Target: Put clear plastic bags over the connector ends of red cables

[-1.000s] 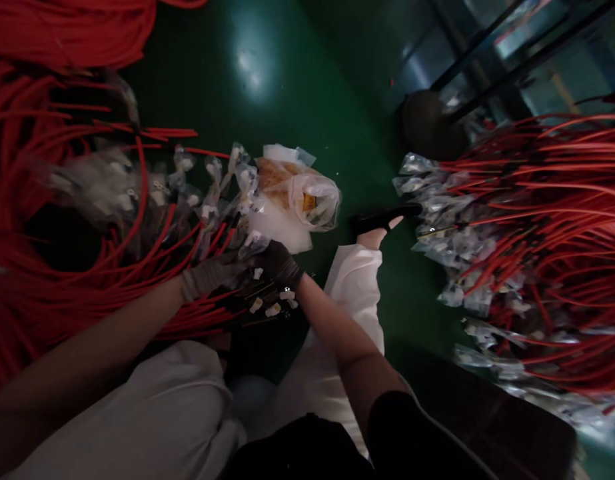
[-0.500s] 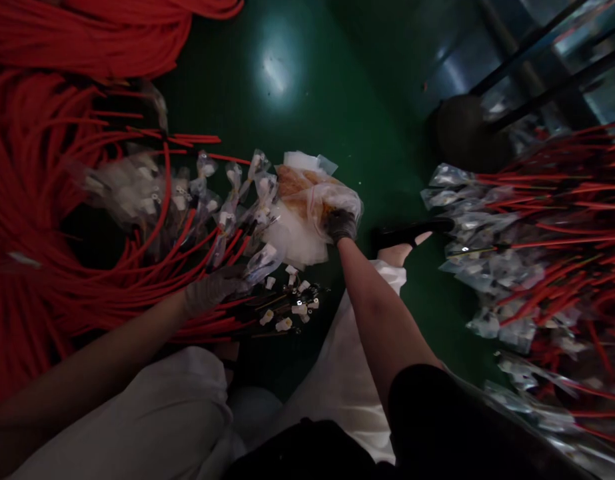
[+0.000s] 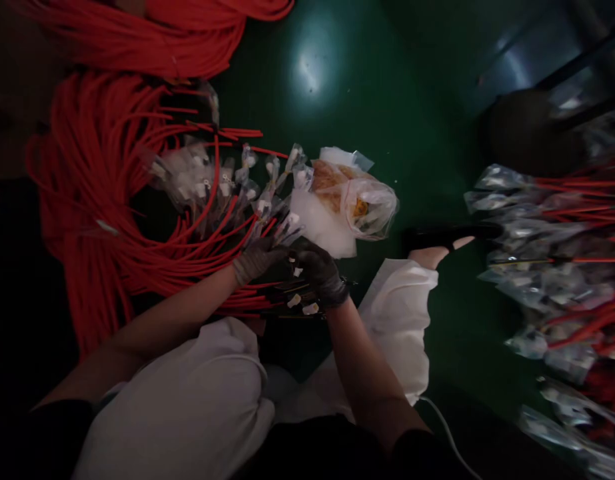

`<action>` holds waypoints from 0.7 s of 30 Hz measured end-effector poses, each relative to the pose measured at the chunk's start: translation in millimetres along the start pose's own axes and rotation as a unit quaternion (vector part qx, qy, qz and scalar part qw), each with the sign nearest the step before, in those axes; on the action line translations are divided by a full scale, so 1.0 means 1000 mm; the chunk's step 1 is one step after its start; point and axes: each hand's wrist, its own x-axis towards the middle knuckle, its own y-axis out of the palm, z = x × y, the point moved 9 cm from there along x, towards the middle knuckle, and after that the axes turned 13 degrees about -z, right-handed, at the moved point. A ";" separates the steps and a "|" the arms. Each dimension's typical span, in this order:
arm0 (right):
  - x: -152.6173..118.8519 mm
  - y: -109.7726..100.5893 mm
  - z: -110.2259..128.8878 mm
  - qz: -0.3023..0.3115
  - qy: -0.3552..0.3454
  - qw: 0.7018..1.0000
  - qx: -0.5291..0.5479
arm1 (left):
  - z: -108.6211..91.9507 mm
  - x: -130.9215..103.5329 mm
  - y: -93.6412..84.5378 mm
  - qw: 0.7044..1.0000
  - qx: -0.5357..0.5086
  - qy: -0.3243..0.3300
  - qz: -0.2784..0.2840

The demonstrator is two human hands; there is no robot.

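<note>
My gloved left hand (image 3: 260, 259) is closed around the end of a bagged connector bundle (image 3: 290, 227). Right beside it, my gloved right hand (image 3: 321, 270) has its fingers bent together at the same bundle; what they pinch is too small and dark to make out. Under and beside the right hand lie bare white connectors (image 3: 310, 309) on dark wire ends. Just beyond the hands are flat clear bags (image 3: 327, 227) and an open plastic bag (image 3: 374, 208) with orange-brown contents. Several connectors in clear bags (image 3: 202, 180) lie to the left.
A big coil of red cable (image 3: 97, 200) covers the left, with another red coil (image 3: 197, 40) behind it. More red cables with bagged ends (image 3: 527, 260) lie at the right, near a dark round base (image 3: 532, 130). The floor (image 3: 412, 100) is green.
My right hand has left the open plastic bag and come down beside my left hand. The view has shifted, so the scene sits farther right.
</note>
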 end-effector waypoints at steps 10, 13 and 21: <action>0.004 -0.029 0.060 -0.019 -0.092 0.990 -0.110 | 0.015 -0.004 0.017 0.999 -0.009 -0.002 0.048; 0.030 -0.012 0.094 0.049 -0.139 0.967 -0.208 | -0.003 -0.013 0.020 0.993 0.054 0.092 0.059; -0.010 0.047 -0.022 0.278 0.223 0.931 -0.078 | -0.026 -0.016 -0.026 0.982 0.000 0.131 -0.135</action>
